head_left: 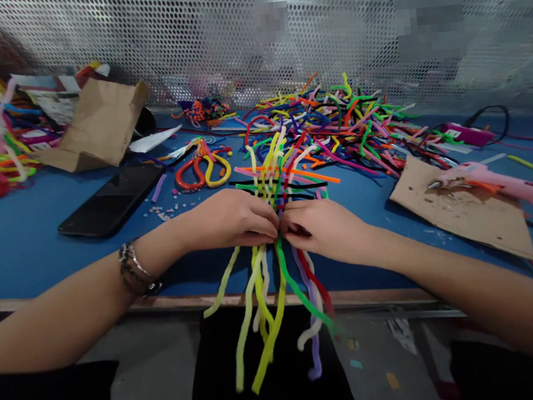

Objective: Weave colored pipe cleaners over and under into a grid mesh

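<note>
A woven lattice of pipe cleaners (269, 184) lies at the table's front edge, in yellow, white, red, green, purple, pink, orange and black. Its long loose ends hang over the edge toward my lap, among them a green pipe cleaner (295, 281). My left hand (240, 218) is closed, thumb and fingers pinching the strands at the near side of the weave. Meeting it from the right, my right hand (320, 226) also pinches the pipe cleaners there. The exact strands between the fingertips are hidden. Crosswise black and orange strands stick out beyond both hands.
Scissors (203, 171) with red and yellow handles lie behind the weave. To the left are a black phone (112, 201) and a folded cardboard piece (101, 124). A pink glue gun (498, 180) rests on cardboard (473, 219) at right. Loose pipe cleaners (334, 116) pile at the back.
</note>
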Demonstrator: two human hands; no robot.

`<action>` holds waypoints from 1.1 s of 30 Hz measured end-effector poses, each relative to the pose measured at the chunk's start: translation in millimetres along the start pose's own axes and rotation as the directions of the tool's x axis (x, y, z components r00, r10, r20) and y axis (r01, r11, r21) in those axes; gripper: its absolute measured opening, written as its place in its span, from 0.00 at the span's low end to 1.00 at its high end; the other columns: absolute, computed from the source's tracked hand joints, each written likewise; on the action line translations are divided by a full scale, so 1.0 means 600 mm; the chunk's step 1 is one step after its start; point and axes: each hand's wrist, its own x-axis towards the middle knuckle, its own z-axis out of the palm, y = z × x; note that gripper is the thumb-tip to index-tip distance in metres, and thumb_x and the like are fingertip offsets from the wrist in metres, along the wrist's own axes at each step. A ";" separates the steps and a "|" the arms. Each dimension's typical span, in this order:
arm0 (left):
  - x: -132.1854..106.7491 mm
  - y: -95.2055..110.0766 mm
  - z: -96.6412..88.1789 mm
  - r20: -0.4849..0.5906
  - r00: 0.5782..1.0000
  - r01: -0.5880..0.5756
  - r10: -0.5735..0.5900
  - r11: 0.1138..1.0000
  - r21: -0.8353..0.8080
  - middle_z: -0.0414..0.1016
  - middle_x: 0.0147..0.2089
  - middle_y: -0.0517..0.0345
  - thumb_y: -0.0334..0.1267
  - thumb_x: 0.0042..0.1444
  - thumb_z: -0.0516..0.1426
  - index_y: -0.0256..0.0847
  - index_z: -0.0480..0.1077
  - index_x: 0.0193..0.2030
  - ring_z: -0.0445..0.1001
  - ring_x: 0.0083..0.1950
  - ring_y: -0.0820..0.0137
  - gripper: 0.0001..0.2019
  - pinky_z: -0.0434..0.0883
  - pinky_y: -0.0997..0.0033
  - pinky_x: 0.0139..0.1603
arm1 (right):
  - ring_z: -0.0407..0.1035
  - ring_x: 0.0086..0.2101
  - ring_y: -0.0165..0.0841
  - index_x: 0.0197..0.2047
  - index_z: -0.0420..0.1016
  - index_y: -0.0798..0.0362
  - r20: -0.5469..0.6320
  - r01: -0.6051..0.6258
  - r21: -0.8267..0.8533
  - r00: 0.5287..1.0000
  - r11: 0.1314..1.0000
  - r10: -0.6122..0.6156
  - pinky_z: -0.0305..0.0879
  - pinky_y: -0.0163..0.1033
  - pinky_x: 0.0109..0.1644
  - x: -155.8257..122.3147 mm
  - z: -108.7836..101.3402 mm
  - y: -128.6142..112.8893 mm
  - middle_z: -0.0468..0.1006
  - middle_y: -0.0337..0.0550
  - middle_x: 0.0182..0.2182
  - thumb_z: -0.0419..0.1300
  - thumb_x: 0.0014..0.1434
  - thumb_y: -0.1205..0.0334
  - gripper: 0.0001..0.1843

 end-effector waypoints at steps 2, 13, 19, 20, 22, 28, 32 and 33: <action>0.000 0.002 0.001 -0.004 1.000 -0.008 0.008 0.998 0.058 0.76 0.37 0.58 0.36 0.59 0.50 0.42 0.73 0.35 0.73 0.33 0.74 0.10 0.62 0.77 0.32 | 0.62 0.29 0.28 0.29 0.70 0.58 -0.026 0.026 0.060 0.999 0.998 -0.025 0.52 0.32 0.31 0.000 0.005 0.009 0.68 0.39 0.27 0.53 0.51 0.71 0.05; -0.001 0.000 -0.004 0.054 0.998 -0.042 0.035 0.991 0.125 0.76 0.41 0.60 0.35 0.58 0.51 0.47 0.73 0.40 0.73 0.35 0.73 0.10 0.64 0.76 0.33 | 0.55 0.24 0.25 0.27 0.66 0.57 -0.083 0.074 0.199 0.995 0.977 -0.059 0.50 0.31 0.29 -0.001 0.013 0.022 0.61 0.35 0.22 0.52 0.51 0.74 0.05; -0.005 -0.003 -0.005 0.095 0.995 0.025 -0.026 1.000 0.008 0.75 0.42 0.58 0.33 0.57 0.51 0.46 0.73 0.42 0.73 0.38 0.73 0.11 0.66 0.78 0.36 | 0.56 0.25 0.25 0.28 0.65 0.57 -0.089 0.072 0.270 0.995 0.960 -0.050 0.52 0.31 0.29 -0.004 0.012 0.023 0.63 0.35 0.23 0.51 0.54 0.73 0.05; -0.005 -0.003 -0.005 0.090 0.996 0.025 -0.025 1.000 -0.005 0.75 0.42 0.58 0.33 0.57 0.51 0.46 0.73 0.42 0.73 0.38 0.73 0.11 0.66 0.78 0.36 | 0.56 0.25 0.25 0.28 0.65 0.57 -0.088 0.068 0.270 0.995 0.960 -0.046 0.52 0.31 0.29 -0.004 0.011 0.023 0.62 0.35 0.22 0.51 0.53 0.73 0.05; -0.005 -0.002 -0.004 0.073 0.997 0.012 -0.010 1.000 -0.017 0.76 0.41 0.58 0.33 0.57 0.50 0.45 0.73 0.41 0.73 0.38 0.73 0.11 0.66 0.77 0.36 | 0.56 0.24 0.25 0.28 0.65 0.57 -0.088 0.058 0.268 0.995 0.962 -0.036 0.51 0.31 0.29 -0.004 0.011 0.022 0.62 0.35 0.22 0.51 0.53 0.74 0.05; 0.001 0.003 -0.001 0.068 0.997 -0.040 0.041 0.999 -0.016 0.75 0.42 0.56 0.32 0.58 0.49 0.43 0.72 0.42 0.72 0.40 0.70 0.12 0.67 0.74 0.39 | 0.56 0.24 0.25 0.28 0.66 0.57 -0.087 0.037 0.273 0.996 0.961 -0.014 0.51 0.31 0.29 -0.005 0.010 0.021 0.62 0.34 0.22 0.52 0.50 0.75 0.06; 0.001 0.005 0.000 0.108 0.994 -0.006 0.007 1.000 -0.012 0.75 0.42 0.55 0.31 0.56 0.50 0.44 0.72 0.43 0.72 0.39 0.71 0.12 0.66 0.75 0.37 | 0.55 0.24 0.24 0.26 0.65 0.57 -0.114 0.027 0.247 0.994 0.969 0.001 0.50 0.31 0.29 -0.006 0.011 0.018 0.62 0.34 0.21 0.52 0.50 0.76 0.06; 0.000 0.004 -0.002 0.120 0.993 0.009 -0.007 1.000 -0.016 0.74 0.42 0.55 0.30 0.56 0.50 0.44 0.72 0.43 0.71 0.39 0.71 0.13 0.66 0.76 0.36 | 0.55 0.24 0.24 0.26 0.65 0.57 -0.116 0.027 0.238 0.993 0.971 0.001 0.50 0.31 0.29 -0.006 0.012 0.018 0.62 0.34 0.21 0.52 0.50 0.76 0.06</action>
